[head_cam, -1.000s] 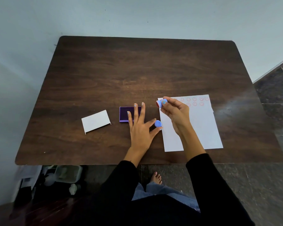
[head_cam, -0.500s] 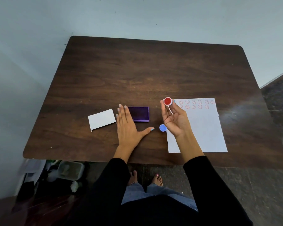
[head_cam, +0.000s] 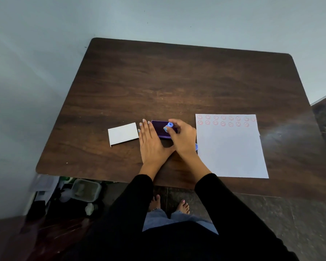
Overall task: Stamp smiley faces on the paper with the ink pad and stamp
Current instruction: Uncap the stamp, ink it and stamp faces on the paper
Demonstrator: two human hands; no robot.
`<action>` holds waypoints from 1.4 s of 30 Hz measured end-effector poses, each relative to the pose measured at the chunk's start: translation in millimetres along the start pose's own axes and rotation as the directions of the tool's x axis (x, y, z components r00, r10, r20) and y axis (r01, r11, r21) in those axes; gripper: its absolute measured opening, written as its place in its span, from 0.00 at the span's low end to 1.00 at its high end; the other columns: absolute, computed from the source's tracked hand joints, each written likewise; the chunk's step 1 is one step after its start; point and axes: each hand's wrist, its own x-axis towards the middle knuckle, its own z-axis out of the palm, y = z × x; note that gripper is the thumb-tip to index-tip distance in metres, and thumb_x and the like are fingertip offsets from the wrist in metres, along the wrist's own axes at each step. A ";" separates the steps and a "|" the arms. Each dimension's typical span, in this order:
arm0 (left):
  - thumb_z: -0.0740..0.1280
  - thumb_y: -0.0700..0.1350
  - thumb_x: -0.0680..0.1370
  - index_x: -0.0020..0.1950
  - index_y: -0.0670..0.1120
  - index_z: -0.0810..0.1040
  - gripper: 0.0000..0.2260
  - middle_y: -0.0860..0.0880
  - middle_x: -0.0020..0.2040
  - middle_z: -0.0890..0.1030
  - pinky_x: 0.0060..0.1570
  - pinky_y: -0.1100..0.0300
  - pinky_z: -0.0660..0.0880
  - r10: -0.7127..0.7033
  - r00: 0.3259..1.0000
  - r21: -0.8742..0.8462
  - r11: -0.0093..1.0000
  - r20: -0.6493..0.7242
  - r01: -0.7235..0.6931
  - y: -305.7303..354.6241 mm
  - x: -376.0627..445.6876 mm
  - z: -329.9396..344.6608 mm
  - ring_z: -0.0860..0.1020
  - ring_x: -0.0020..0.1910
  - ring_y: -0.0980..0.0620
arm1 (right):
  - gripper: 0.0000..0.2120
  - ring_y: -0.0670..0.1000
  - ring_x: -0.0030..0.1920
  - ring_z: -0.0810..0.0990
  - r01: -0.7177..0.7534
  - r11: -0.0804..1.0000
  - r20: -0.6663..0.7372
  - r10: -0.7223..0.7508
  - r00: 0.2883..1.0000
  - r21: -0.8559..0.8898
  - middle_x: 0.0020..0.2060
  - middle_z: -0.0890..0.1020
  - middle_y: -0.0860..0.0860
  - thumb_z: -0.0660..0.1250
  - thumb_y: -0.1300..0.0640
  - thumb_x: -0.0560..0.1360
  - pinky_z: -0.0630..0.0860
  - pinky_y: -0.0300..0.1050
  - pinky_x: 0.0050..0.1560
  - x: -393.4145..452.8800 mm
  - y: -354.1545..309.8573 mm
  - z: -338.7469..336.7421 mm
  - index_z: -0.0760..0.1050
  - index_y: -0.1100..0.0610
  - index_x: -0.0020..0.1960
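Observation:
A purple ink pad (head_cam: 160, 129) lies open on the dark wooden table (head_cam: 177, 81). My right hand (head_cam: 183, 137) pinches a small blue stamp (head_cam: 169, 125) and holds it face down on the pad. My left hand (head_cam: 150, 143) lies flat on the table against the pad's left side, fingers apart. To the right lies a white paper (head_cam: 231, 151) with two rows of red smiley faces along its top edge. A blue cap (head_cam: 196, 146) peeks out between my right wrist and the paper.
A white card (head_cam: 123, 133), maybe the pad's lid, lies left of my left hand. Under the table's near-left corner stand a plastic container (head_cam: 86, 189) and other clutter. A pale wall runs behind and left of the table.
My right hand turned the stamp face down and carried it left from the paper's edge onto the ink pad. My left hand stays flat beside the pad.

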 end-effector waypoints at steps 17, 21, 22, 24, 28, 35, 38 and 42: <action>0.63 0.65 0.69 0.75 0.37 0.50 0.46 0.37 0.77 0.50 0.75 0.50 0.43 -0.009 1.000 0.085 0.996 -0.023 0.011 1.4 1.2 4.2 0.47 0.77 0.42 | 0.12 0.54 0.52 0.79 0.146 0.972 0.035 -0.142 0.989 -0.183 0.49 0.84 0.56 0.72 0.58 0.71 0.72 0.42 0.51 1.2 9.4 1.9 0.80 0.60 0.53; 0.62 0.64 0.70 0.75 0.37 0.49 0.46 0.37 0.77 0.49 0.75 0.50 0.44 -0.010 1.000 0.095 0.995 -0.015 0.011 2.4 0.6 3.9 0.46 0.77 0.42 | 0.10 0.55 0.49 0.78 0.151 0.972 0.043 -0.146 0.988 -0.178 0.46 0.84 0.57 0.73 0.57 0.70 0.71 0.43 0.48 3.1 6.8 1.6 0.79 0.61 0.48; 0.62 0.64 0.70 0.75 0.37 0.49 0.46 0.37 0.77 0.49 0.75 0.50 0.44 -0.010 1.000 0.095 0.995 -0.015 0.011 2.5 0.7 3.6 0.46 0.77 0.42 | 0.10 0.55 0.49 0.78 0.150 0.972 0.040 -0.145 0.989 -0.181 0.47 0.84 0.57 0.73 0.58 0.70 0.71 0.43 0.48 3.1 6.4 1.8 0.79 0.61 0.49; 0.62 0.63 0.70 0.75 0.36 0.50 0.45 0.36 0.77 0.49 0.75 0.49 0.44 -0.008 1.000 0.087 0.996 -0.015 0.010 2.5 -0.1 3.0 0.47 0.77 0.41 | 0.11 0.55 0.51 0.78 0.147 0.972 0.035 -0.143 0.989 -0.183 0.49 0.84 0.57 0.72 0.59 0.71 0.69 0.41 0.50 0.6 6.8 3.1 0.79 0.61 0.52; 0.60 0.62 0.70 0.75 0.36 0.51 0.43 0.36 0.77 0.51 0.75 0.49 0.45 -0.002 1.000 0.087 0.996 -0.018 0.003 3.4 -0.3 2.8 0.48 0.77 0.41 | 0.12 0.55 0.51 0.78 0.147 0.971 0.039 -0.142 0.989 -0.186 0.50 0.84 0.57 0.70 0.60 0.72 0.68 0.39 0.50 -1.1 6.8 3.7 0.78 0.61 0.55; 0.49 0.64 0.68 0.75 0.36 0.51 0.44 0.36 0.77 0.51 0.75 0.50 0.44 -0.001 0.999 0.096 0.995 -0.041 0.005 2.5 -0.6 4.9 0.48 0.77 0.41 | 0.13 0.56 0.53 0.78 0.124 0.969 0.055 -0.115 0.992 -0.212 0.52 0.82 0.59 0.68 0.60 0.73 0.72 0.44 0.52 -2.5 5.3 5.1 0.76 0.61 0.57; 0.46 0.64 0.67 0.75 0.36 0.51 0.44 0.36 0.77 0.51 0.75 0.50 0.44 0.003 0.999 0.095 0.995 -0.052 0.002 2.2 -0.4 5.7 0.47 0.77 0.42 | 0.11 0.56 0.52 0.78 0.142 0.966 0.050 -0.134 0.990 -0.214 0.50 0.82 0.58 0.68 0.60 0.73 0.72 0.45 0.51 -1.8 5.3 5.8 0.77 0.61 0.55; 0.46 0.64 0.67 0.75 0.36 0.50 0.44 0.36 0.77 0.50 0.75 0.50 0.43 0.008 0.999 0.103 0.995 -0.042 -0.004 2.4 -0.4 5.5 0.47 0.77 0.41 | 0.10 0.55 0.50 0.77 0.148 0.964 0.041 -0.143 0.989 -0.220 0.48 0.83 0.57 0.70 0.59 0.72 0.73 0.45 0.49 1.4 4.7 5.7 0.77 0.61 0.52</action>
